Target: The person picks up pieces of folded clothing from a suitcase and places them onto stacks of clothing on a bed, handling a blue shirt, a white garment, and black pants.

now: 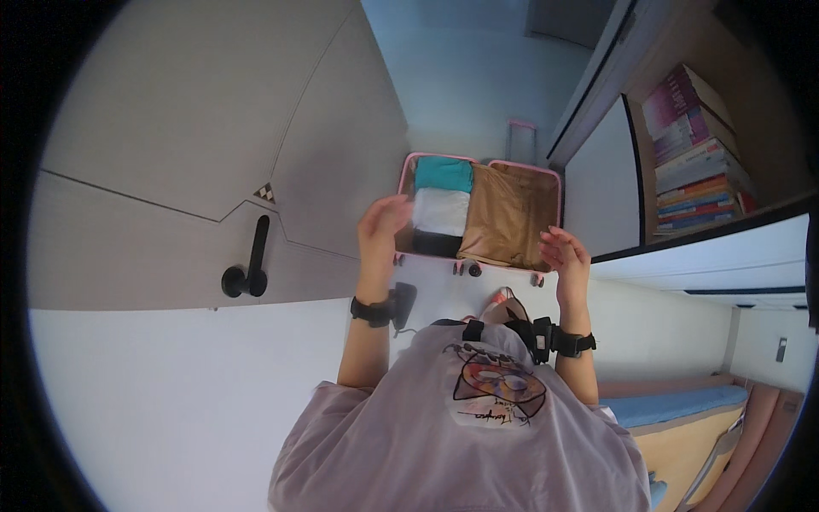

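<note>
An open suitcase with a pink rim [560, 192] lies on the floor before me. Its left half holds folded cloths: a teal one [443, 174] at the far end, a white one [441, 211] in the middle and a black one [436, 244] nearest me. Brown lining fabric [496, 214] spreads over the middle and into the right half. My left hand [382, 221] is raised by the left edge of the case, empty, its fingers apart. Near the right edge my right hand [563, 248] is also raised, with loosely curled fingers and nothing held. Both wrists wear black straps with devices.
A grey door [160, 160] with a black handle [257, 256] stands at left. At right, a shelf holds stacked books [697, 153]. The suitcase's extended pull handle [521, 137] points away from me. A bed with blue and yellow bedding [678, 406] is at lower right.
</note>
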The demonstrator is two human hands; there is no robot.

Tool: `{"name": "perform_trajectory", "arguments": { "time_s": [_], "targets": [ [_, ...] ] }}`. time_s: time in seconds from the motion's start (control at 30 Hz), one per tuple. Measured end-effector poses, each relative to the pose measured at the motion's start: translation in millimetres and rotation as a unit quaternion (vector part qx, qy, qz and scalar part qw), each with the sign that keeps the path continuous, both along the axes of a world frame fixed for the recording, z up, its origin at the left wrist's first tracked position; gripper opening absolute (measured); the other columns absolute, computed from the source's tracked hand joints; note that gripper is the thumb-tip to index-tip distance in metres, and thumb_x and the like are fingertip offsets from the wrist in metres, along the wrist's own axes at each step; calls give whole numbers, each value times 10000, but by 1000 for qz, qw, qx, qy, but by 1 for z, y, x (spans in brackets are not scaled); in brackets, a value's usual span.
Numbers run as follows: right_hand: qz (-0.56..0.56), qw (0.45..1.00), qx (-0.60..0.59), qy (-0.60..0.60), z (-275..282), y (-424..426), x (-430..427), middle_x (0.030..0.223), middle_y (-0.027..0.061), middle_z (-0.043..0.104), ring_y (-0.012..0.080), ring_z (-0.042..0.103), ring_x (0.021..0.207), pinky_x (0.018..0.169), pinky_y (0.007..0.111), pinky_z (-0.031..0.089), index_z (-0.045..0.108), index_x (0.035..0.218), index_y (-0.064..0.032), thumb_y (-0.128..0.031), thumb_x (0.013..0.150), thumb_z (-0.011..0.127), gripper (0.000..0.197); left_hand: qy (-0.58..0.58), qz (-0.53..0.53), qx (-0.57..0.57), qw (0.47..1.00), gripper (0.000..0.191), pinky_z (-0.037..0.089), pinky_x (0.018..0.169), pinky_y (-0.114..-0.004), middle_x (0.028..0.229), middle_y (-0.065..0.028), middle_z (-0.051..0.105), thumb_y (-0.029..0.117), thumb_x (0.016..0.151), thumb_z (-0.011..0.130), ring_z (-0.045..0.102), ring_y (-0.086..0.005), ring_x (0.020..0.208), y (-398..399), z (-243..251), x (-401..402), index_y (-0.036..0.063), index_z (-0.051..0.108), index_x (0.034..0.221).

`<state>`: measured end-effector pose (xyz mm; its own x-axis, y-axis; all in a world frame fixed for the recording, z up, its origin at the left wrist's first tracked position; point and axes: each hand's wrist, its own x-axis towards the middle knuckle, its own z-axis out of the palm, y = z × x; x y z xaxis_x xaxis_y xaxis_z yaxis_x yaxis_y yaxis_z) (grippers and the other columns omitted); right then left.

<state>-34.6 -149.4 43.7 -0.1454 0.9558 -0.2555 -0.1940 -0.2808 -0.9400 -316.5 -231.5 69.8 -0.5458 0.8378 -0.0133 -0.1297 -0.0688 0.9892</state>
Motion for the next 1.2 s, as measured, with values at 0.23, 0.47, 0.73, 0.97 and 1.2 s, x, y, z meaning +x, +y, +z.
{"name": "perform_trajectory", "arguments": {
  "time_s": [0.23, 0.47, 0.73, 0.97, 1.2],
  "targets": [
    [63, 998, -14, 5, -1, 30, -33, 881, 67, 620, 132, 584, 749, 673, 245, 462, 581, 991, -34, -176, 876, 454, 222, -25, 59, 32, 997, 241, 450, 763, -234, 910, -102, 607, 174, 870, 472, 582, -144, 849, -8, 1, -18, -2, 548, 1017],
    [118, 993, -21, 11, -1, 77, -64, 870, 77, 624, 136, 593, 741, 654, 247, 466, 582, 982, -25, -202, 879, 468, 234, -21, 128, 10, 991, 232, 440, 759, -233, 901, -81, 610, 185, 883, 457, 579, -134, 852, 9, -2, -31, 16, 558, 1005],
    [157, 985, -74, -2, -13, 125, -94, 867, 83, 623, 140, 596, 721, 646, 246, 469, 580, 977, -17, -214, 871, 490, 241, -25, 186, -28, 982, 228, 438, 752, -239, 897, -75, 611, 193, 883, 459, 578, -131, 842, 33, -3, -43, 28, 563, 1003],
    [142, 985, -96, -6, -30, 144, -118, 820, 74, 629, 129, 593, 708, 628, 235, 461, 599, 938, -19, -172, 857, 478, 212, -17, 173, -35, 984, 234, 440, 758, -247, 887, -70, 614, 206, 882, 466, 577, -135, 843, 51, -16, -61, 29, 569, 996],
    [92, 989, -110, -17, -31, 139, -137, 820, 75, 625, 135, 593, 712, 630, 238, 462, 593, 944, -25, -178, 854, 466, 218, -51, 88, -47, 994, 266, 442, 782, -264, 929, -91, 604, 212, 887, 457, 576, -153, 857, 93, -22, -89, 5, 545, 1029]
  ]
}}
